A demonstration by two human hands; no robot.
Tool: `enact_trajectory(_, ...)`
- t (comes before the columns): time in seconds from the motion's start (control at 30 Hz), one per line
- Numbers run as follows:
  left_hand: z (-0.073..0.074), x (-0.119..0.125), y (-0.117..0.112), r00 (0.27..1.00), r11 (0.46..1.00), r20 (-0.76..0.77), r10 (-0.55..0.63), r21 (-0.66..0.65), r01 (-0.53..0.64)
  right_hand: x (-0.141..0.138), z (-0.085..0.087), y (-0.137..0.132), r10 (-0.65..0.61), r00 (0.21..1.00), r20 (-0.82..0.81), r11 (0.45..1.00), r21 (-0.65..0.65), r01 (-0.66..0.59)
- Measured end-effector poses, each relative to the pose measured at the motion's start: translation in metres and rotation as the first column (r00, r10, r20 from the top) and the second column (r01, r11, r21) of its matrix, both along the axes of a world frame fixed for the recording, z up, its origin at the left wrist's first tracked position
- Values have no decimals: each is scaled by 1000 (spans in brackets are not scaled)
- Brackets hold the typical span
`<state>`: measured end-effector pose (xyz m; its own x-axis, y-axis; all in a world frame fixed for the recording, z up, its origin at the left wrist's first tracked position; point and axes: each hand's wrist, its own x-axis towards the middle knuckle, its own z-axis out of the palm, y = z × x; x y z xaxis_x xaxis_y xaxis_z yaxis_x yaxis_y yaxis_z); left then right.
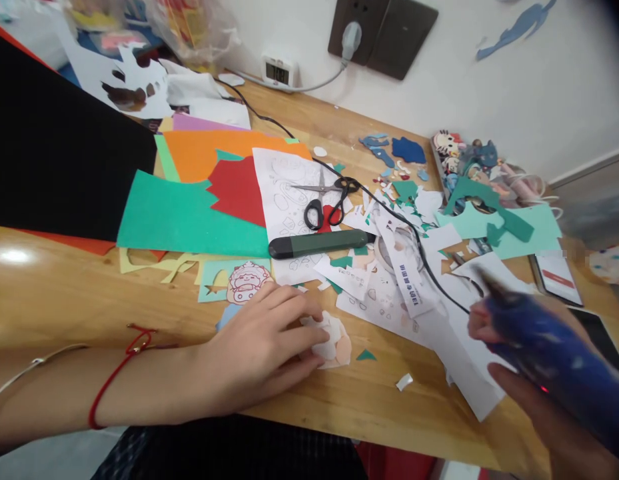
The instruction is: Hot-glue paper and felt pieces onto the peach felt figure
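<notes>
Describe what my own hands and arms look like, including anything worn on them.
Your left hand is ungloved, with no sleeve in view. A knotted red cord bracelet circles the wrist; a thin, pale bangle sits farther up. Your right hand is also ungloved, partly hidden, with no jewellery visible.

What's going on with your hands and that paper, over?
Left hand on the white-and-peach paper cutout. Right hand gripping the blue glue gun. Black cord across the paper scraps; open scissors farther back.
</notes>
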<state>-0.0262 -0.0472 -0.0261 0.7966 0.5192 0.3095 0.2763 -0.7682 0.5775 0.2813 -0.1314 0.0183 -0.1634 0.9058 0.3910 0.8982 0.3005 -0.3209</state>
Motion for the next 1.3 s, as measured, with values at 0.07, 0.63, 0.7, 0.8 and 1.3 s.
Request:
enact_trajectory(0.07, 0, -1, -1, 1000, 1000, 13, 7, 6, -7, -27, 8, 0, 22, 992, -127, 995, -93, -34)
enact_trajectory(0.63, 1, -10, -5, 989, 987, 124, -75, 153, 56, -60, -12, 1, 261, 944, -200, 929, -214, -302)
enact_trajectory(0.7, 1, -10, -5, 989, 986, 129, -76, 157, 55, -61, -15, 1, 257, 954, -157, 942, -179, -283)
enact_trajectory(0.8, 2, -10, -5, 988, 985, 135, -75, 166, 52, -62, -18, 0, 251, 960, -127, 948, -167, -271)
enact_trajectory(1.3, -1, -10, -7, 988, 989, 147, -52, 141, 31, -58, -17, -5, 275, 962, 1, 933, -240, -266)
